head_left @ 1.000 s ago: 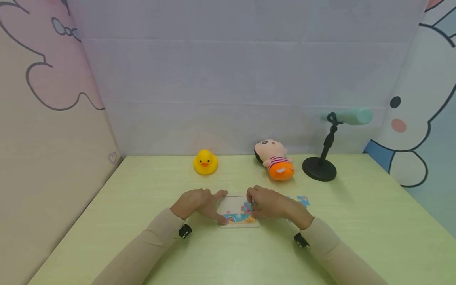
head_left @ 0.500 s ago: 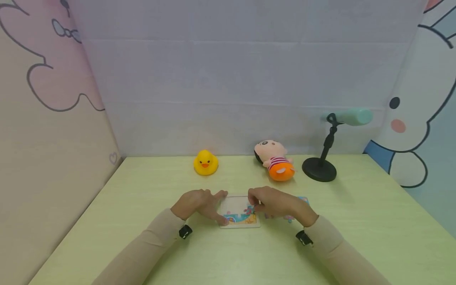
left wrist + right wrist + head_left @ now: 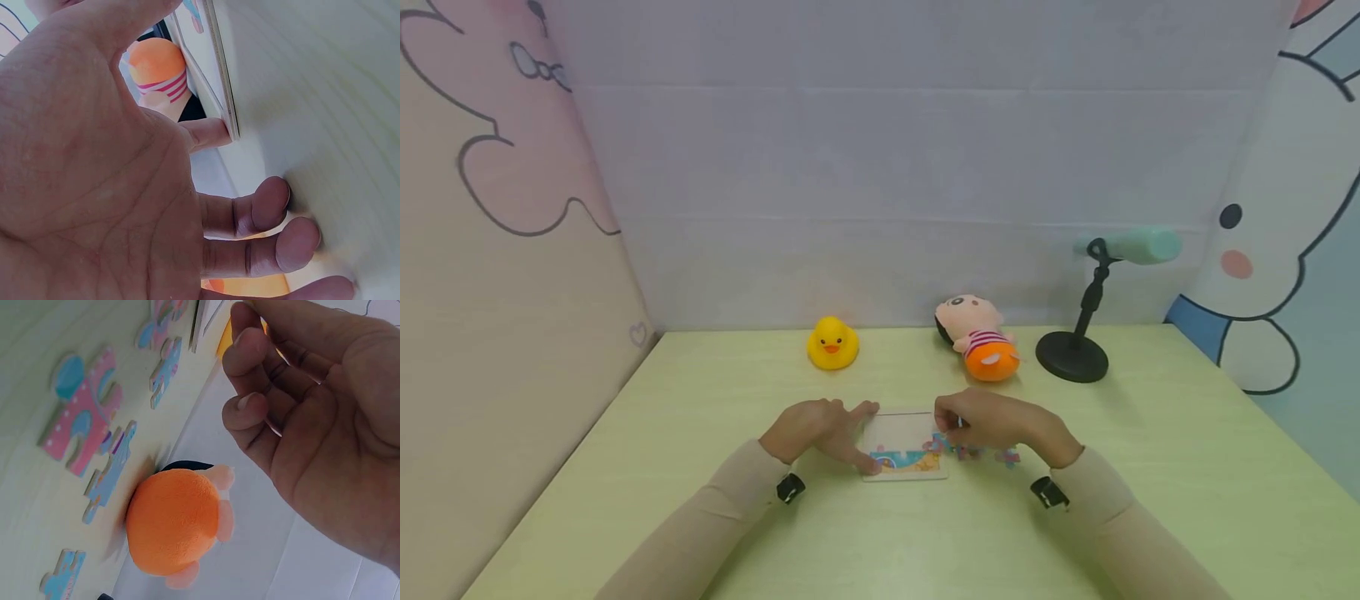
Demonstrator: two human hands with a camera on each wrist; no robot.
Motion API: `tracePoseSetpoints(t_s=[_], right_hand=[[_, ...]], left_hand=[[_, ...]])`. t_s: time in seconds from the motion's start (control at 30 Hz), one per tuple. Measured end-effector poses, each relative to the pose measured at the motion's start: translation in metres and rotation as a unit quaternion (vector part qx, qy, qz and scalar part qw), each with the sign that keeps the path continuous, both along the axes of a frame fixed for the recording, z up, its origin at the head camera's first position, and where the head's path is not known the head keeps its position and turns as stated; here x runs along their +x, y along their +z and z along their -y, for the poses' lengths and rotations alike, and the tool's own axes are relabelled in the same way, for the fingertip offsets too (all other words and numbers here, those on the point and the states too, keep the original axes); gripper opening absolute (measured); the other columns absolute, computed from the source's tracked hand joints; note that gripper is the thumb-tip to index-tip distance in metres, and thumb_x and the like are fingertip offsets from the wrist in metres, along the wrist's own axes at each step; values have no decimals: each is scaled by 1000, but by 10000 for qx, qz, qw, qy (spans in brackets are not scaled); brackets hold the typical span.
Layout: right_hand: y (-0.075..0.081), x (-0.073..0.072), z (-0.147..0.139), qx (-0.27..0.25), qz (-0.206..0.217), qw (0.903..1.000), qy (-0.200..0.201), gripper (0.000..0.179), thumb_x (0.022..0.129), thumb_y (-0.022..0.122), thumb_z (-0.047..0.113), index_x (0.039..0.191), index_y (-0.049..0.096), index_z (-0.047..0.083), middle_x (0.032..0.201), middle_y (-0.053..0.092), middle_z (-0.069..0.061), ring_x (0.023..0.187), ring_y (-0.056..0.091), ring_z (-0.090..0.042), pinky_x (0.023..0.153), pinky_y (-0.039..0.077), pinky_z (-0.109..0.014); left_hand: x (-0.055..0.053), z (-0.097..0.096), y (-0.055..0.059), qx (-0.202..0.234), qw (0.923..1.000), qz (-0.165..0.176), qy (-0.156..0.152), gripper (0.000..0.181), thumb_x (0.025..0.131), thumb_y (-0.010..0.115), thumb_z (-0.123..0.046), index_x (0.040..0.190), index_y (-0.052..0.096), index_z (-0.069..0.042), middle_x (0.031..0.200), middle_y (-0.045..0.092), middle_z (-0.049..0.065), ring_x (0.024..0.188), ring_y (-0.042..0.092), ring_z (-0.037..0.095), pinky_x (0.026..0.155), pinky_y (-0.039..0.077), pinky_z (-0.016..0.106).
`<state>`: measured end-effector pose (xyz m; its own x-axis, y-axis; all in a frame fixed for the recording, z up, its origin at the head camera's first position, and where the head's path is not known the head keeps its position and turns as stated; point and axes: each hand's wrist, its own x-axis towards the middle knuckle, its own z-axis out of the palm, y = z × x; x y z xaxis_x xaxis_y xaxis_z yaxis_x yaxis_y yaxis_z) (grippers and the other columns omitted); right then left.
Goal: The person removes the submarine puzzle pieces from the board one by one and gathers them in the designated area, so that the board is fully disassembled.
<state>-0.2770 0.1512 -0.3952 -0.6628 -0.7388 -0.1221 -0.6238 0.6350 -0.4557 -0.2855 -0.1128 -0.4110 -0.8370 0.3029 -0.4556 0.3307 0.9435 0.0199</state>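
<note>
A small puzzle board (image 3: pixel 895 429) lies in a pale frame on the table, with a beach-coloured strip along its near side and a bare upper part. At its left end my left hand (image 3: pixel 820 429) spreads thumb and forefinger over the two corners; in the left wrist view the straight forefinger (image 3: pixel 212 132) touches the board's edge. Over the board's right edge, my right hand (image 3: pixel 988 419) pinches a pink-and-blue puzzle piece (image 3: pixel 937 442) by its upper part. The thumb and forefinger meet at the top of the right wrist view, where the piece is mostly out of sight.
Several loose puzzle pieces (image 3: pixel 81 422) lie on the table right of the board, partly under my right hand. Behind stand a yellow rubber duck (image 3: pixel 832 343), a doll in orange shorts (image 3: pixel 981 337) and a black stand (image 3: pixel 1072 356) holding a mint-green cylinder (image 3: pixel 1142 247).
My right hand has drawn to the right with the puzzle piece, away from the board's middle, and its wrist has shifted right. My left hand and the board have stayed in place.
</note>
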Motion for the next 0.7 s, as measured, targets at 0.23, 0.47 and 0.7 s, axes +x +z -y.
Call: tracePoseSetpoints(t_s=[0.23,0.47,0.7], right_hand=[[4,-1,-5,109,71,9999,-46,16,94,69,5,88,57,14,77,51,8,69,48,-7,66,44,-24],[9,-1,-12,128,207,9997,-97,17,91,70,4,86,58,14,76,51,8,68,48,-7,65,43,-24],[13,-2,-21,140,124,9998,-100,16,90,72,6,85,60,14,75,52,8,69,48,-6,65,43,-23]], left_hand=[[-1,0,-2,-10,10000,-41,3,99,75,66,-78,156,28,-36,132,58,15,104,59,28,82,51,49],[-1,0,-2,-34,10000,14,-5,99,76,65,-78,157,27,-36,135,56,16,108,58,29,85,50,50],[-2,0,-1,-11,10000,67,25,100,75,65,-78,157,26,-37,134,56,15,108,57,29,86,50,50]])
